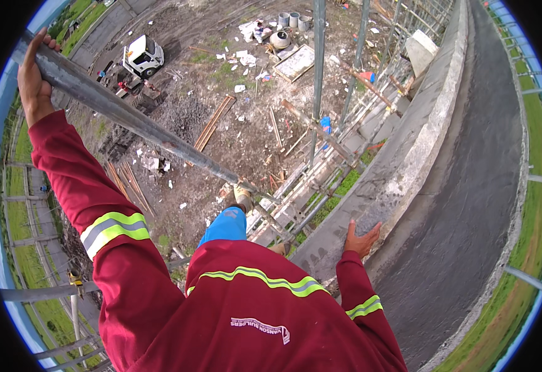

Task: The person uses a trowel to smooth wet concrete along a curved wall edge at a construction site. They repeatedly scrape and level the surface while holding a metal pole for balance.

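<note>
High up on a scaffold, the person looks straight down past their own red jacket with yellow-and-grey reflective bands. Their left hand (32,77) is raised and wrapped around a grey steel pipe (128,118), which runs diagonally from the upper left down toward the middle of the view; the fingers curl over its top and grip it firmly. Their right hand (361,239) rests flat, fingers spread and holding nothing, on the top edge of a grey concrete wall (401,167) that curves away toward the upper right. Beside the wall, to its right, lies a dark, wet-looking concrete slab (469,186), edged by thin railing posts and green grass beyond.

Between the arms, a blue trouser leg (226,226) reaches down to a tan boot (242,197) set on the scaffold tubes just below the pipe. More scaffold poles (318,74) stand upright beside the wall. Far below lies bare muddy ground strewn with planks (214,122) and white scraps, with a white truck (143,56) near the upper left and several grey cylinders (292,20) at the top.
</note>
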Motion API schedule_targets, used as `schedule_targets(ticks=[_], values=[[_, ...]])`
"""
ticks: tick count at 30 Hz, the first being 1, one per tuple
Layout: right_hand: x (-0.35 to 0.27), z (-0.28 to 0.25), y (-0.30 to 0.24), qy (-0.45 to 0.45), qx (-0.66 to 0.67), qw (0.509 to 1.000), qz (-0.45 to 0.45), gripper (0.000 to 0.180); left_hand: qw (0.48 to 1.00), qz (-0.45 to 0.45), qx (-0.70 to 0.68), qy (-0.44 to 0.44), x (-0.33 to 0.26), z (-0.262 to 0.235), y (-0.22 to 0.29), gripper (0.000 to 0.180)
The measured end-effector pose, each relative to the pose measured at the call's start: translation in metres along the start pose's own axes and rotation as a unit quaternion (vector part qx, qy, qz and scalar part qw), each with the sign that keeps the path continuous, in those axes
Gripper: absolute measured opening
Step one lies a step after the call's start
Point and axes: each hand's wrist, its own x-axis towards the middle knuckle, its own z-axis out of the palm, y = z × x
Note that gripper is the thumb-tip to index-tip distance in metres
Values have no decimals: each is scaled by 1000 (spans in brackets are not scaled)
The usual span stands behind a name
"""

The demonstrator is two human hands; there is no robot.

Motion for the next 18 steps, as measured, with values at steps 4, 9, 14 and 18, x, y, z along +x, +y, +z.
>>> schedule_targets(ticks=[4,9,14,18], values=[[0,0,0,1,6,1000,-5,90,1000,11,6,11,-3,3,2,37],[1,1,2,2,-6,1000,2,90,1000,3,6,11,-2,3,1,37],[0,2,4,4,6,1000,-3,90,1000,12,14,12,1,-1,-3,40],[0,1,4,5,17,1000,-6,90,1000,1,17,20,5,-5,-6,41]])
